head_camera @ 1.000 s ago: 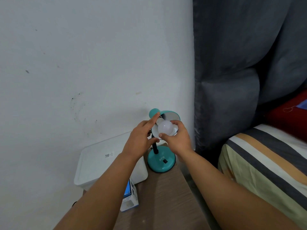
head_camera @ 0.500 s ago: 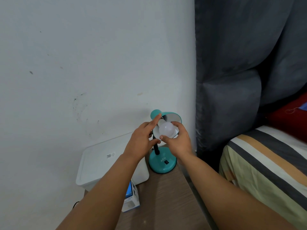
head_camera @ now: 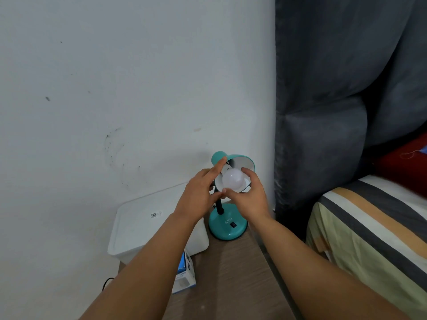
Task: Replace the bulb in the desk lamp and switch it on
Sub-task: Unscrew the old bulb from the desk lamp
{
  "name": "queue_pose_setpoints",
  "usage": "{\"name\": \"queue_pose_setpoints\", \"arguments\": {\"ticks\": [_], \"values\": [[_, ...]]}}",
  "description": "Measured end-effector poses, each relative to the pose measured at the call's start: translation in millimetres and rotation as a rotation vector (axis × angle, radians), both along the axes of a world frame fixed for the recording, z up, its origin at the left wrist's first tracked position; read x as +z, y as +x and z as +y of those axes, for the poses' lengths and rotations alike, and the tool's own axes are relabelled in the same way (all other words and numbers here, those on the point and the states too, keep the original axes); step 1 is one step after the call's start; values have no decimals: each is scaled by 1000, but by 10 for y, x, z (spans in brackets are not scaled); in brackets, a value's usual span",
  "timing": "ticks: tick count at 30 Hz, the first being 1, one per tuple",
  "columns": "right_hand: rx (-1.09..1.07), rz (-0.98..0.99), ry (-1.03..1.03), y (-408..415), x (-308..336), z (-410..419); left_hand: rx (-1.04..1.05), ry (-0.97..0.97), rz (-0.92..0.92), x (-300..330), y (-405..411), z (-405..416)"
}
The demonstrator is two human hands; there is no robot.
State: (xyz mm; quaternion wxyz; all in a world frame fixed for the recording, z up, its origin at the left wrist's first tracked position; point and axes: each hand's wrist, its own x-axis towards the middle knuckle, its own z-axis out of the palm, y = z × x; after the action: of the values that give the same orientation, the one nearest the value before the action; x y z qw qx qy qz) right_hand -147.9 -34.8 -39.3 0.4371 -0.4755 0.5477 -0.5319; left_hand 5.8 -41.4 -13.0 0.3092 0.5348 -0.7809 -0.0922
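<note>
The right hand (head_camera: 248, 197) curls its fingers round the bulb (head_camera: 233, 181) sitting in the shade (head_camera: 245, 161), while the left hand (head_camera: 198, 195) steadies the teal lamp (head_camera: 227, 227) with straight fingers on the counter (head_camera: 231, 273); a crooked twist could cross-thread the bulb, or tip the lamp toward the wall (head_camera: 138, 88).

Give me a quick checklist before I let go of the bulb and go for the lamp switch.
1. Bulb sits in the shade, neck toward the socket: ok.
2. Bulb screwed fully home: cannot tell, the thread is hidden.
3. Right hand grips the bulb with thumb and fingers: ok.
4. Left hand steadies the lamp head, forefinger along the socket end: ok.
5. Switch on the base is in plain sight and unobstructed: ok.
6. Lamp plugged in: cannot tell, no plug shows.
</note>
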Motion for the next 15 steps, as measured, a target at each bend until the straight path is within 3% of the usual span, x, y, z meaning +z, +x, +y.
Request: {"name": "queue_pose_setpoints", "arguments": {"ticks": [15], "values": [[11,10,37,-31,2,-26,-3,15,28,9,-28,-5]]}}
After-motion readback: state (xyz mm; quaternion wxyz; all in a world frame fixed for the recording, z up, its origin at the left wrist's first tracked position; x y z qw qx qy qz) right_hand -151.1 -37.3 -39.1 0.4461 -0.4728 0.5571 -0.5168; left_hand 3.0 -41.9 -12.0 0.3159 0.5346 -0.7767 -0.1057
